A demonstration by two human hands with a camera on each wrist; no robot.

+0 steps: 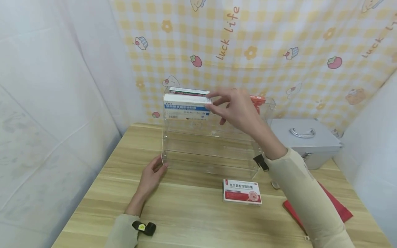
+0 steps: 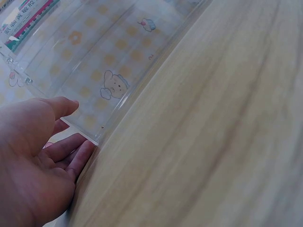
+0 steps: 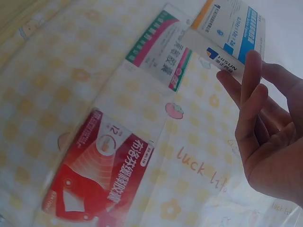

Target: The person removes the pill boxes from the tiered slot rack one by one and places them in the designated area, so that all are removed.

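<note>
A clear acrylic rack [image 1: 211, 165] with several tiers stands upright on the table. My right hand [image 1: 238, 108] pinches the right end of a white and blue medicine box [image 1: 186, 109] at the rack's top left; its blue band and printed end show in the right wrist view. Behind it sits a white, green and pink medicine box [image 3: 160, 49]. A red medicine box [image 3: 99, 170] is in the top tier's right part, mostly hidden by my hand in the head view. My left hand [image 1: 151, 177] holds the rack's lower left corner, thumb in front, fingers curled round the edge [image 2: 97, 142].
On the table [image 1: 173, 213], a white and red medicine box [image 1: 242, 192] lies in front of the rack. A silver case [image 1: 307, 137] with a handle stands at right. Something flat and red [image 1: 336, 206] lies partly under my right forearm. A patterned curtain [image 1: 248, 41] hangs behind.
</note>
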